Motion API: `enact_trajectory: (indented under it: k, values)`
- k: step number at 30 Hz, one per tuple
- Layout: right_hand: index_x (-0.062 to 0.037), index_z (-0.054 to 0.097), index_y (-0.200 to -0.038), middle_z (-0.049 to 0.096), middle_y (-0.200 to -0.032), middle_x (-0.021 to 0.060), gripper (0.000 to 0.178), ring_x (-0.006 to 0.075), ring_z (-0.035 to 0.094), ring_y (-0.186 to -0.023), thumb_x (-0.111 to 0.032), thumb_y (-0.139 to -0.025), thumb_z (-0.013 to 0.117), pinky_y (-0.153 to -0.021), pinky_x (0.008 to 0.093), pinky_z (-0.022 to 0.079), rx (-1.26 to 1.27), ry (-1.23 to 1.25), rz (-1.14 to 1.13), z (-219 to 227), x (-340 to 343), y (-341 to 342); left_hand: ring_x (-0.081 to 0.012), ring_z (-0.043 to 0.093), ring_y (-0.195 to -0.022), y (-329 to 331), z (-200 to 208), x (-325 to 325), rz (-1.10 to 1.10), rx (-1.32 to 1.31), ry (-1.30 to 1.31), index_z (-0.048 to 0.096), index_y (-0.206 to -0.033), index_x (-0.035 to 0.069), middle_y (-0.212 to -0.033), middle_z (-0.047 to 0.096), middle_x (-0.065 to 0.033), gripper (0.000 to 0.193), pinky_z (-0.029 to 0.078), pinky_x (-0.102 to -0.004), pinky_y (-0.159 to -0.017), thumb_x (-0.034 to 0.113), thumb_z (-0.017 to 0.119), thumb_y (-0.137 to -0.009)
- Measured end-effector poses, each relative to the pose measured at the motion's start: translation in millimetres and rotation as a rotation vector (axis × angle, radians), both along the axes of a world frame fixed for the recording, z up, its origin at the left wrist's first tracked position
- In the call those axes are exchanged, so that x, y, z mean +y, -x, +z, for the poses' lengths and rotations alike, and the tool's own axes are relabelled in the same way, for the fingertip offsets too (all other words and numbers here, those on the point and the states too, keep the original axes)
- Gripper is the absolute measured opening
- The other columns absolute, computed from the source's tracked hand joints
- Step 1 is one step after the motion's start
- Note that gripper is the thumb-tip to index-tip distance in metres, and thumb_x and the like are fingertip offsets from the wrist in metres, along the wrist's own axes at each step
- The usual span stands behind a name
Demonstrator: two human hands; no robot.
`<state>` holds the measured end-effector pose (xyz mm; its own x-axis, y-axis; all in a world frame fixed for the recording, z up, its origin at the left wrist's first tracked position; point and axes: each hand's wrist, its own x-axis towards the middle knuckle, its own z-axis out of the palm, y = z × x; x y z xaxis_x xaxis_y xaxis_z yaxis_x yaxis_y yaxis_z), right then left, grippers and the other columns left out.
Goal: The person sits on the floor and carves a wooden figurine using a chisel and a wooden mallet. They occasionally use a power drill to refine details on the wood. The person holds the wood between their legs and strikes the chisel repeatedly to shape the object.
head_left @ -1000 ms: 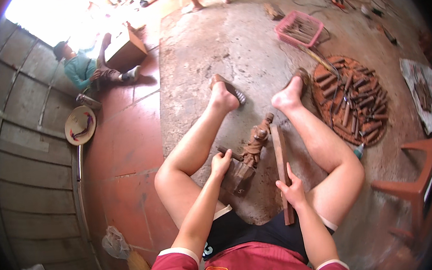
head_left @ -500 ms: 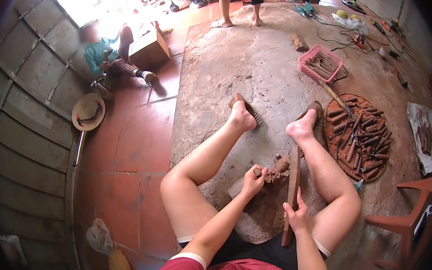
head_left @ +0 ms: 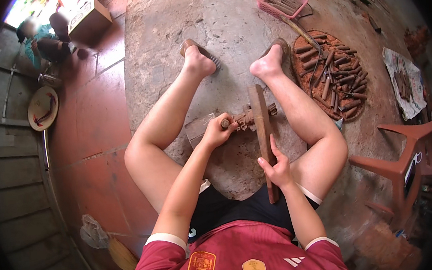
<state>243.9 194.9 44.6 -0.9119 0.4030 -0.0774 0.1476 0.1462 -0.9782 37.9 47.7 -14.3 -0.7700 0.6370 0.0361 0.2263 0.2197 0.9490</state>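
Observation:
My left hand (head_left: 219, 130) is closed round a wooden tool handle (head_left: 225, 124), whose round end shows above the fist. The tool's other end is hidden. Beside that fist lies a brown carved wooden piece (head_left: 244, 120), partly over a flat-faced block (head_left: 198, 130) on the ground between my legs. In my right hand (head_left: 278, 168) is a long, squared wooden bar (head_left: 260, 115), gripped near its lower part with a finger stretched along it. The bar crosses in front of the carved piece, and its near end reaches my shorts.
Right of my foot, a round bed of reddish dust holds many wooden-handled tools (head_left: 332, 81). Beyond it stands a pink basket (head_left: 281, 0) of wooden pieces. A brown plastic chair (head_left: 399, 144) is at right. A person (head_left: 46, 44) sits far left near a cardboard box (head_left: 89, 20).
My view has tipped downward, so the scene sits higher in the picture. The carved piece shows more plainly, its end now visible right of the bar. Both hands keep their holds.

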Motion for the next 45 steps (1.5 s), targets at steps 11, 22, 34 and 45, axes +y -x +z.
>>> enact_trajectory:
  k: [11,22,34,45]
  values:
    - [-0.0028,0.040,-0.143,0.065,-0.092,0.0268,0.077,0.0404,0.066,-0.083,-0.013,-0.073,0.073,-0.073,0.0402,0.053,0.005,-0.458,0.292,61.4,-14.7,6.4,-0.0169,0.057,-0.072,13.5,6.5,4.3,-0.254,-0.014,0.116,0.068,-0.086,0.005,-0.075,0.062,-0.0065,0.023,0.049,-0.0354,-0.066,0.023,0.078,-0.075]
    - [0.0030,0.034,-0.144,0.064,-0.096,0.0307,0.081,0.0426,0.066,-0.086,-0.012,-0.074,0.072,-0.076,0.0422,0.054,0.091,-0.371,0.195,53.0,-26.1,-2.9,-0.0275,0.066,-0.084,11.0,-16.2,5.2,-0.160,0.104,0.000,0.069,-0.091,0.004,-0.091,0.069,-0.0151,0.025,0.052,-0.0381,-0.075,0.018,0.078,-0.071]
    - [0.0024,0.033,-0.145,0.061,-0.114,0.0308,0.076,0.0299,0.064,-0.104,-0.015,-0.080,0.068,-0.089,0.0335,0.049,-0.127,-0.012,0.239,39.7,-23.0,-6.4,-0.0323,0.068,-0.079,4.1,-12.3,7.4,-0.020,0.094,0.252,0.070,-0.085,0.003,-0.082,0.068,-0.0188,0.024,0.053,-0.0406,-0.071,0.024,0.073,-0.074]
    - [-0.0019,0.026,-0.149,0.065,-0.090,0.0109,0.076,0.0144,0.062,-0.076,-0.009,-0.084,0.064,-0.070,0.0260,0.050,-0.151,0.043,0.331,34.8,-24.2,-0.3,-0.0289,0.061,-0.069,8.3,-30.0,8.5,-0.029,0.212,0.283,0.066,-0.077,0.005,-0.075,0.064,-0.0140,0.022,0.049,-0.0415,-0.064,0.026,0.068,-0.081]
